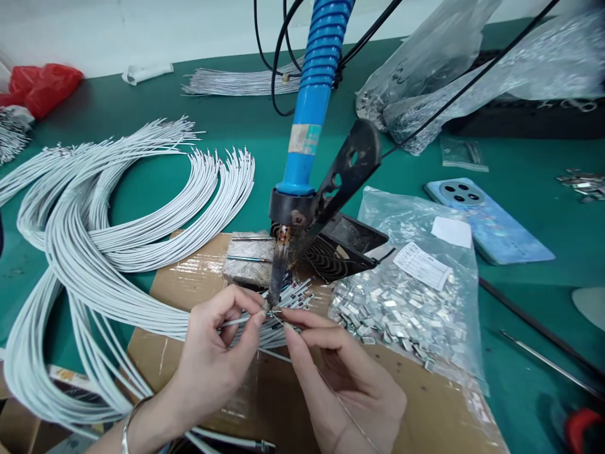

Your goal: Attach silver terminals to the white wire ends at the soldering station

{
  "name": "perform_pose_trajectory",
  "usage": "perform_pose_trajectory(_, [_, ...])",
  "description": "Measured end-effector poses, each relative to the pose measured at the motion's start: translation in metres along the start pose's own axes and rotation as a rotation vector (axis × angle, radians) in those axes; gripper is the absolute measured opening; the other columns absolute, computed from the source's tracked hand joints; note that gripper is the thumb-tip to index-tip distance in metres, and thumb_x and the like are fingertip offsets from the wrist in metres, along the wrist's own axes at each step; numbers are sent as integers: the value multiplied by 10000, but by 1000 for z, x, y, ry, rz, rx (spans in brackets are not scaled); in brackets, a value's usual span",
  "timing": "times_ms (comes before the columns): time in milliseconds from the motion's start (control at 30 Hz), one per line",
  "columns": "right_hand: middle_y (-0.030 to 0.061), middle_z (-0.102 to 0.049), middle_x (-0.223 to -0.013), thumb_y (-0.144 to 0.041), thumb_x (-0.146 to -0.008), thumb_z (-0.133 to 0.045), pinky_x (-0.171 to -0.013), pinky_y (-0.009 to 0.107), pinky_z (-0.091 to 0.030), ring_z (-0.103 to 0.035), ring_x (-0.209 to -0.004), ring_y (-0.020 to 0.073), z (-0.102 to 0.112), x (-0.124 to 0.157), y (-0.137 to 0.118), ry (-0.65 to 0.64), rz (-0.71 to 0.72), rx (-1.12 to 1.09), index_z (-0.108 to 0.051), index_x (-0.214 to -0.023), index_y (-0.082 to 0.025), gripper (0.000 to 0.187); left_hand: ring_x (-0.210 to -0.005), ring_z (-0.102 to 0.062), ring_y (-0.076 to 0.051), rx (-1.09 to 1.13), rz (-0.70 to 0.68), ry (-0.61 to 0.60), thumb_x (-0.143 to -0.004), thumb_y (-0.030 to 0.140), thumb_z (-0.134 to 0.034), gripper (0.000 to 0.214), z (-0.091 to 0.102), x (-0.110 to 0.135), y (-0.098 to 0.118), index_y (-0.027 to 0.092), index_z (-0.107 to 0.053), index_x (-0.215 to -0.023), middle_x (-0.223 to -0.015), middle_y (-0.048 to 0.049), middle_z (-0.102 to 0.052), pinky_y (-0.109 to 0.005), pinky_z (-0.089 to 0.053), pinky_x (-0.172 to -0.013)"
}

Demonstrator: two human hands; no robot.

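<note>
My left hand (pixel 222 356) pinches a white cable (pixel 235 321) close to its end, thumb against forefinger. That end lies right under the tip of a blue-handled soldering iron (pixel 307 126), which is fixed tip-down in a black holder (pixel 293 208). From the other side, my right hand (pixel 352 384) pinches a thin silvery solder wire (pixel 352 416); its tail runs down across the palm. Fingertips of both hands nearly meet at the iron's tip, and the exact contact there is too small to make out. Behind them lie several loose cable ends (pixel 297 296).
Large coils of white cable (pixel 75 221) fill the left side. A clear bag of small metal parts (pixel 401 296) sits to the right, beside a blue phone (pixel 501 227). Cardboard (pixel 425 403) covers the green table (pixel 265 145) under my hands. Tweezers-like metal rod (pixel 548 362) lies far right.
</note>
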State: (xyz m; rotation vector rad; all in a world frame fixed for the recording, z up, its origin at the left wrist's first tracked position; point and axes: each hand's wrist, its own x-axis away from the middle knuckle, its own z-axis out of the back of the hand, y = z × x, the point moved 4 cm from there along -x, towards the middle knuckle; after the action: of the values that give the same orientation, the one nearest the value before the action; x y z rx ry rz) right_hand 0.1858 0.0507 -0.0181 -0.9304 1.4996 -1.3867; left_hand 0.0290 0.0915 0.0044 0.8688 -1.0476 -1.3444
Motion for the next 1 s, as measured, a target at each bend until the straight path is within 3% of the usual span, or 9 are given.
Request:
perform_pose_trajectory(167, [45, -865, -1024, -146, -917, -774, -806, 215, -656, -835, -895, 173, -1, 3, 1, -33, -9, 0, -738, -770, -236, 176, -582, -516, -108, 63, 27, 5, -930, 221, -677, 168, 0, 1, 3, 191, -649, -767, -863, -48, -740, -206, -336, -483])
perform_pose_trajectory(267, [48, -857, -1027, -217, -946, -764, -828, 218, -654, -830, -933, 178, 2, 4, 5, 42, -66, 21, -732, -844, -244, 110, -575, -487, -101, 121, 75, -12, -932, 234, -687, 160, 1, 3, 0, 185, -651, -784, -829, -34, -719, -202, -359, -509])
perform_pose_trajectory(367, [22, -827, -869, -320, -1001, -703, -704, 194, -631, -808, -776, 163, 6, 5, 9, 100, -98, 176, -742, -973, -252, 83, -567, -436, -93, 179, 124, -26, -959, 267, -686, 180, 2, 10, -9, 183, -655, -803, -797, -14, -688, -200, -314, -507])
perform_pose_trajectory(467, [-10, -746, -721, -343, -1027, -646, -599, 202, -553, -716, -639, 147, 1, 6, 9, -42, -49, 285, -743, -861, -244, 216, -547, -339, -90, 204, 166, -52, -985, 309, -685, 212, 2, 21, -17, 187, -657, -814, -686, 36, -578, -214, -245, -507])
perform_pose_trajectory(533, [-26, -692, -693, -335, -1013, -656, -595, 212, -506, -657, -627, 139, -3, 9, 8, -119, -85, 230, -704, -779, -236, 259, -554, -315, -99, 193, 199, -79, -997, 329, -678, 226, 2, 28, -20, 191, -655, -819, -627, 62, -483, -227, -225, -518])
perform_pose_trajectory(667, [-36, -619, -666, -361, -988, -659, -589, 226, -432, -571, -626, 133, -7, 17, 5, -142, -242, 103, -662, -720, -220, 302, -551, -295, -102, 159, 241, -123, -1011, 323, -660, 214, 6, 39, -20, 198, -638, -838, -604, 83, -395, -234, -206, -521])
perform_pose_trajectory(833, [-41, -574, -662, -382, -980, -652, -592, 232, -399, -513, -631, 129, -10, 27, 2, -166, -340, 37, -634, -717, -213, 312, -554, -372, -104, 139, 229, -170, -1024, 331, -653, 206, 12, 51, -22, 207, -621, -863, -614, 67, -481, -214, -265, -520])
perform_pose_trajectory(1000, [-45, -550, -672, -363, -986, -644, -576, 229, -379, -470, -624, 123, -11, 34, 3, -180, -333, -8, -633, -721, -214, 304, -573, -397, -109, 147, 211, -170, -1023, 379, -673, 241, 18, 63, -28, 207, -635, -859, -629, 52, -515, -210, -295, -526])
